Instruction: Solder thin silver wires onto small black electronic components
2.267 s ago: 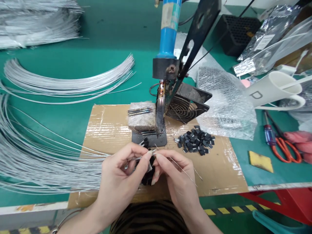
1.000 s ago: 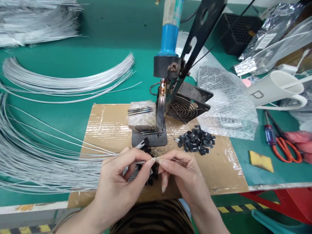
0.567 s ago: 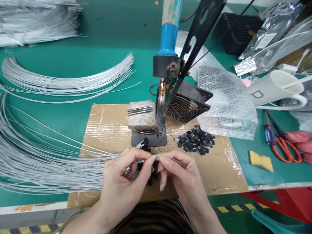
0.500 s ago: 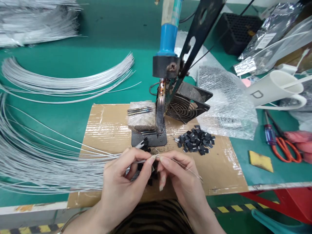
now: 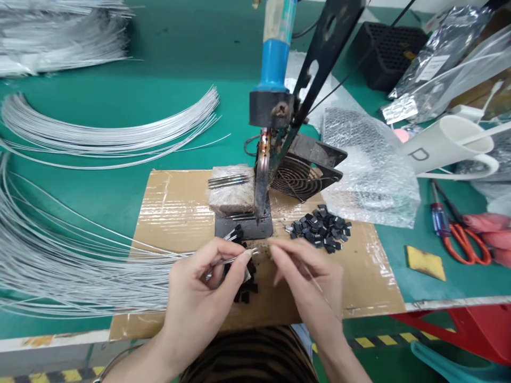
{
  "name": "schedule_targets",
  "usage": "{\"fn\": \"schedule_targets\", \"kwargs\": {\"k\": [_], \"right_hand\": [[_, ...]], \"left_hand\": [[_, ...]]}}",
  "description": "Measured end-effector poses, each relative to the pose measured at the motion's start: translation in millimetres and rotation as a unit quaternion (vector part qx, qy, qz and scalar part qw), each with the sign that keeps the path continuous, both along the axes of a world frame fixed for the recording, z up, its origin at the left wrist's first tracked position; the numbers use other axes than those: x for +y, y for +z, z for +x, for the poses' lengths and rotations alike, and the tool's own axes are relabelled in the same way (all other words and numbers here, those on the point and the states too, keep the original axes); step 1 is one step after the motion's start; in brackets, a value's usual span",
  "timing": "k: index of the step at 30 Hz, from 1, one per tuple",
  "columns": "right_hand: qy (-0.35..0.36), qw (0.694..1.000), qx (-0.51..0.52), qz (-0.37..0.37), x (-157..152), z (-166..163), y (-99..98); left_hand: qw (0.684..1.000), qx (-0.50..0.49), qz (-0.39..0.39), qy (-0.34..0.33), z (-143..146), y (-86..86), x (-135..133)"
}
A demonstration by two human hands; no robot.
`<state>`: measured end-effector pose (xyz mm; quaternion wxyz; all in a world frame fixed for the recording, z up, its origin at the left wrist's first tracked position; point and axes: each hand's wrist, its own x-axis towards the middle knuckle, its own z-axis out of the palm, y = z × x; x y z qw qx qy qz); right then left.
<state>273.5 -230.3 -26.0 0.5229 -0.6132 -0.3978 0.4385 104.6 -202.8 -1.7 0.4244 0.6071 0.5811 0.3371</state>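
My left hand [image 5: 205, 298] pinches a light grey wire [image 5: 252, 251] between thumb and index finger, its short bare end poking out past the fingertips. A little apart to the right, my right hand [image 5: 311, 282] has its thumb and index finger pressed together on a thin solder wire [image 5: 317, 284] that trails across the palm. Above the hands, a soldering iron [image 5: 275, 64] is clamped tip-down in a black stand. Black connectors [image 5: 248, 290] with wires lie partly hidden behind my left hand. A large bundle of grey wires [image 5: 88, 282] runs in from the left.
Loose small black connectors [image 5: 321, 229] lie piled on the cardboard [image 5: 367, 276]. Behind the iron's tip are a wrapped block [image 5: 231, 197] and a small fan [image 5: 305, 167]. Bubble wrap [image 5: 371, 165], a white mug [image 5: 447, 146], a yellow sponge [image 5: 425, 262] and orange-handled scissors [image 5: 467, 244] sit rightward.
My right hand has drawn away to the right from my left fingertips, taking the thin solder wire along. The wire's bare end now shows. My left hand stays nearly in place.
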Motion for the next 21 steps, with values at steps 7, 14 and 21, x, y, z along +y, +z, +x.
{"fn": "schedule_targets", "kwargs": {"k": [7,14,21], "right_hand": [[0.007,0.857,-0.511,0.065,21.0,30.7,-13.5],[-0.042,0.897,-0.427,0.107,7.8,21.3,-11.9],[-0.057,0.994,-0.090,0.028,2.7,12.2,9.3]], "left_hand": [[0.999,-0.029,-0.014,0.020,1.2,0.7,2.4],[1.000,0.010,0.009,0.009,-1.9,0.3,3.4],[1.000,0.017,0.009,-0.006,-2.9,0.3,3.4]]}}
